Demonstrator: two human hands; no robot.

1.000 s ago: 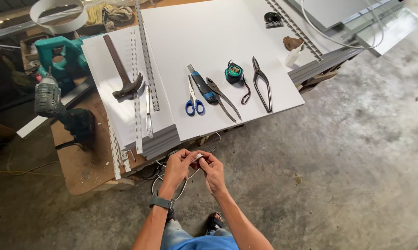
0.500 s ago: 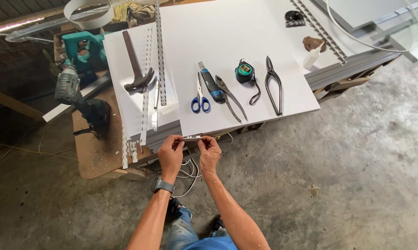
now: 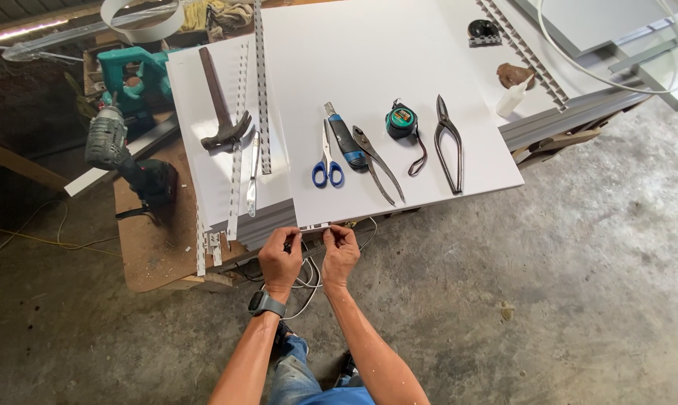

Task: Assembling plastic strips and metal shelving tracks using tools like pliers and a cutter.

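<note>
Item: short metal strip (image 3: 315, 226), pale, thin, notched, lying against the near edge of the white board (image 3: 399, 90) on the worktop. Left hand (image 3: 280, 257) and right hand (image 3: 340, 251) each pinch one end, fingers narrow. Handling: best kept level and flush to the edge, with even grip. Far of it: scissors (image 3: 327, 161), pliers (image 3: 378, 163).

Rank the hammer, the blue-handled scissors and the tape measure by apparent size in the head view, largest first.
1. hammer
2. blue-handled scissors
3. tape measure, body only; counting its dangling strap, it looks about as long as the scissors.
</note>
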